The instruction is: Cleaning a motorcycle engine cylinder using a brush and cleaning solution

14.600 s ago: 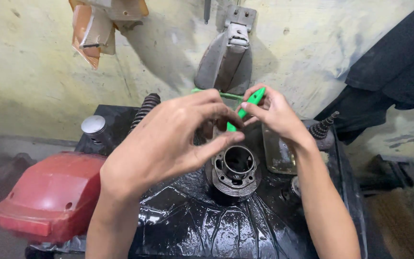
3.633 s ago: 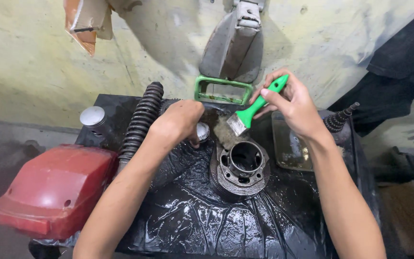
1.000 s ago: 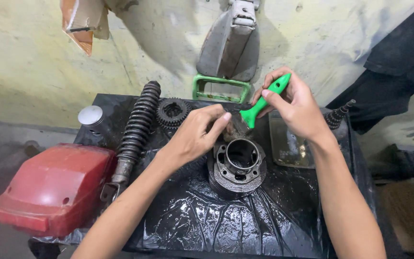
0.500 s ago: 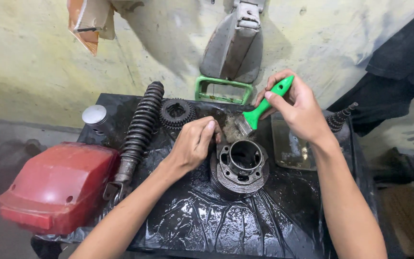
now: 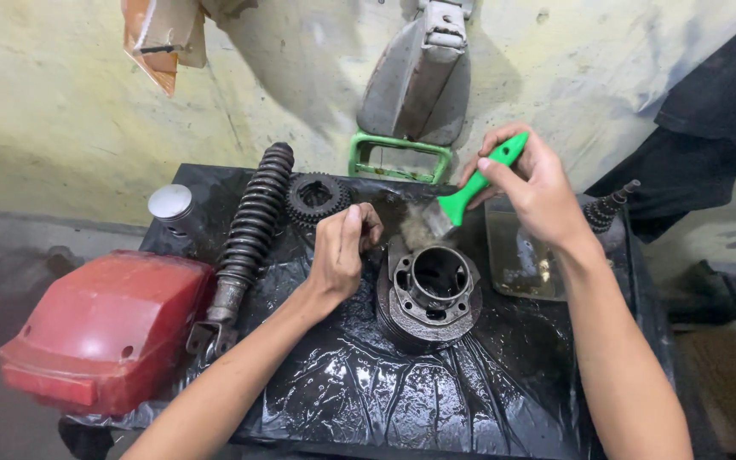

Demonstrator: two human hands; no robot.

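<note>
Brush [image 5: 470, 192] clamped in my right hand [image 5: 538, 192], bristles at cylinder [image 5: 432, 290] rim.
My left hand [image 5: 342, 251] rests curled, fingers together, just beside the cylinder.

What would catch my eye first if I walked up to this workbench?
Probably the bright green brush in the right hand, its bristles at the rim of a grimy metal cylinder in the middle of the wet black sheet. The left hand rests beside the cylinder. At the left edge sits a red cover, with a coiled shock absorber next to it.
</note>
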